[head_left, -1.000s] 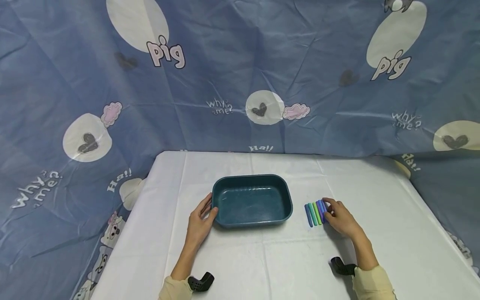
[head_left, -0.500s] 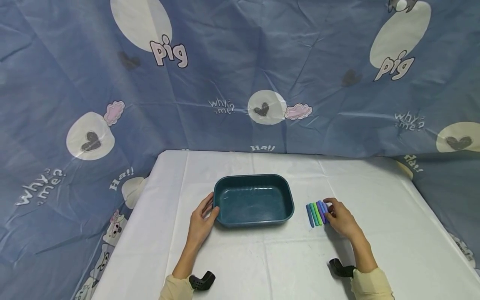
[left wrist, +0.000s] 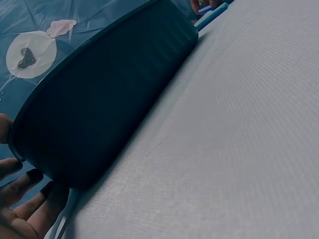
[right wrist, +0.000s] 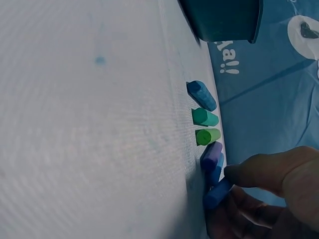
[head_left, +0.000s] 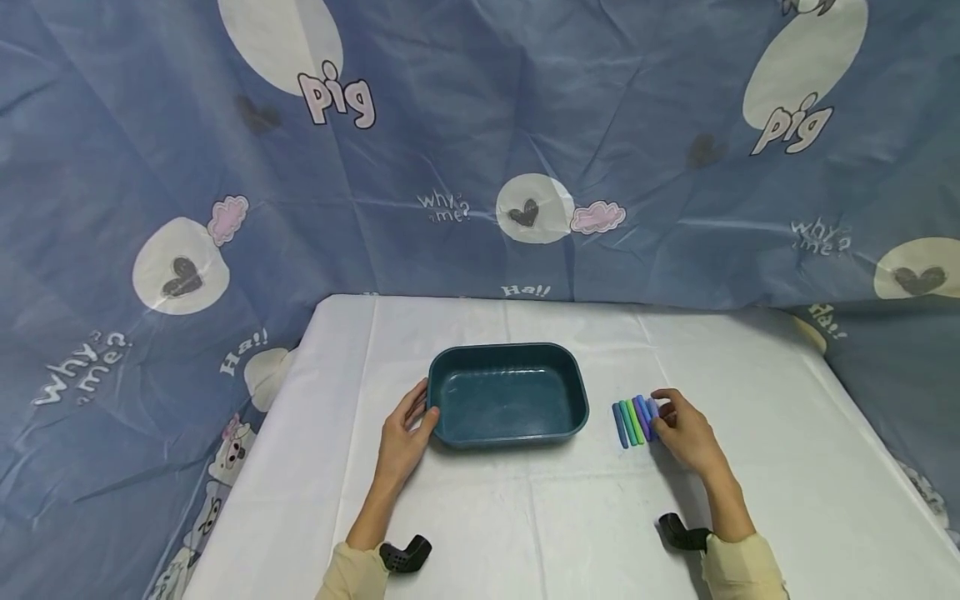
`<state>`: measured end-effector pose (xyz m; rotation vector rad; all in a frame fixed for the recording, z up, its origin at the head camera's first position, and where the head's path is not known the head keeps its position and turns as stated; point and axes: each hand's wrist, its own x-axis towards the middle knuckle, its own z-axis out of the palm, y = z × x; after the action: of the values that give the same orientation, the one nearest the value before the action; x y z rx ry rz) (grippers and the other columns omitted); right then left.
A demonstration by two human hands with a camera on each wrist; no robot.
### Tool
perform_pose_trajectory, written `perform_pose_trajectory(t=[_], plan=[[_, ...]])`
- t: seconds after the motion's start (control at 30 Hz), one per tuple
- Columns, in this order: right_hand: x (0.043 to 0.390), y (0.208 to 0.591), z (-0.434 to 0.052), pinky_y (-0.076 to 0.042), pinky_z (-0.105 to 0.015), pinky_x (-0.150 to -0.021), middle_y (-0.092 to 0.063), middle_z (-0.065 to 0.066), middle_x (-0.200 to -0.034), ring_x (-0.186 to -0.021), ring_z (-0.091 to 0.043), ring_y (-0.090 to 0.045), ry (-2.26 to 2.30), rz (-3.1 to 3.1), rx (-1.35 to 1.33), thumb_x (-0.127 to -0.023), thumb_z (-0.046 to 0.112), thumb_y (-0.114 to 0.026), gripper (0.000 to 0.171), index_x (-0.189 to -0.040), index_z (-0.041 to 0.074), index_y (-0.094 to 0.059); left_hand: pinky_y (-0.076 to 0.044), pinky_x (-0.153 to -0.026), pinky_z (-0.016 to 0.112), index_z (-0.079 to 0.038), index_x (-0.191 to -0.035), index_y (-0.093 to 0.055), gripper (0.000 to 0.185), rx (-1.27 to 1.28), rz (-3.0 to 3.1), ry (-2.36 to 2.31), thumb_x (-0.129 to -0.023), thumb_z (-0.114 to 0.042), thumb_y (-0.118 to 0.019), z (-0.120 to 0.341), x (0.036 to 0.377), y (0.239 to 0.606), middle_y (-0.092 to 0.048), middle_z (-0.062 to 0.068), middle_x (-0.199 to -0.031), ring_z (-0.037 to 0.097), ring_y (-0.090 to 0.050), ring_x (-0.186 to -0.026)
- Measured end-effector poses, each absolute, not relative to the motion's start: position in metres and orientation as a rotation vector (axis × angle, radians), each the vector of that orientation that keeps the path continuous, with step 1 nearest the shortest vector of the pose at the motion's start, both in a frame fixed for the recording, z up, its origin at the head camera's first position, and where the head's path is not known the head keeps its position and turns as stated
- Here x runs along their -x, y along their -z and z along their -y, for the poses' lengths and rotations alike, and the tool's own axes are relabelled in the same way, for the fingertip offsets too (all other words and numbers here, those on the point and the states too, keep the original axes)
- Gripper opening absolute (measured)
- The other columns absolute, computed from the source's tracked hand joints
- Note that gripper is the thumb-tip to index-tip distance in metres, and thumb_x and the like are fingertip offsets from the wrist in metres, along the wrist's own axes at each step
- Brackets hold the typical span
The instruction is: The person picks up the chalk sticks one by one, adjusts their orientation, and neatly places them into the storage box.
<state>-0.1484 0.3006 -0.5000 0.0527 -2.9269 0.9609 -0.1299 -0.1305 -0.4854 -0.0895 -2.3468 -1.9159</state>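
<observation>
A deep teal rectangular box (head_left: 508,440) with an open top stands on the white cloth. At its left end, my left hand (head_left: 402,437) grips the rim and side wall; the wrist view shows fingertips (left wrist: 50,199) against the outer wall. To the right of the box, a row of chalk sticks lies close together: dark blue (head_left: 620,426), teal green (head_left: 627,422), lime green (head_left: 635,422), purple (head_left: 641,419) and blue (right wrist: 216,174). My right hand (head_left: 688,432) pinches the rightmost blue chalk stick (right wrist: 218,193) between thumb and fingers, its end tilted out of the row.
White cloth (head_left: 480,533) covers the table. Behind it and at both sides hangs a blue printed curtain (head_left: 420,258). Each wrist wears a black camera mount (head_left: 405,554) that juts inward. A faint blue smudge (right wrist: 100,60) marks the cloth.
The right hand's fingers have drawn slightly away to the right, and the pinched blue chalk stick stands a little apart from the row. The left hand and box stay in place.
</observation>
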Motion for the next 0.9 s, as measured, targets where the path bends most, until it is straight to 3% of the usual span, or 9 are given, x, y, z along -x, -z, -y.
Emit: perform_pose_trajectory(t=[0.17, 0.37, 0.6, 0.9], plan=[[0.15, 0.499, -0.3, -0.046, -0.027, -0.061, -0.062, -0.019, -0.098, -0.086, -0.027, -0.064, -0.984, 2.896, -0.015, -0.087, 0.005, -0.058, 0.04, -0.126, 0.003, -0.049, -0.046, -0.101, 0.046, 0.0, -0.14, -0.042, 0.052, 0.102, 2.334, 1.92, -0.092, -0.007, -0.059, 0.131, 0.132, 0.486, -0.044, 0.02, -0.143, 0.035, -0.048, -0.128], [0.149, 0.498, -0.298, -0.048, -0.024, -0.061, -0.063, -0.019, -0.099, -0.087, -0.027, -0.064, -1.042, 2.865, 0.014, -0.087, 0.006, -0.058, 0.04, -0.125, 0.002, -0.05, -0.049, -0.099, 0.042, -0.011, -0.141, -0.044, 0.052, 0.045, 2.326, 1.923, -0.092, -0.011, -0.061, 0.135, 0.139, 0.511, -0.046, 0.014, -0.144, 0.031, -0.049, -0.129], [0.15, 0.496, -0.297, -0.05, -0.02, -0.058, -0.061, -0.019, -0.101, -0.081, -0.015, -0.06, -1.158, 2.815, 0.036, -0.089, 0.009, -0.058, 0.04, -0.127, 0.002, -0.049, -0.051, -0.096, 0.033, -0.022, -0.139, -0.047, 0.051, -0.004, 2.331, 1.893, -0.091, -0.016, -0.063, 0.135, 0.143, 0.524, -0.049, 0.003, -0.142, 0.022, -0.052, -0.126], [0.153, 0.494, -0.294, -0.052, -0.02, -0.057, -0.061, -0.019, -0.1, -0.078, -0.009, -0.058, -1.244, 2.756, -0.011, -0.088, 0.008, -0.06, 0.04, -0.126, 0.001, -0.05, -0.051, -0.097, 0.038, -0.018, -0.141, -0.044, 0.052, 0.025, 2.325, 1.912, -0.092, -0.019, -0.062, 0.135, 0.142, 0.522, -0.047, 0.009, -0.144, 0.027, -0.05, -0.129]])
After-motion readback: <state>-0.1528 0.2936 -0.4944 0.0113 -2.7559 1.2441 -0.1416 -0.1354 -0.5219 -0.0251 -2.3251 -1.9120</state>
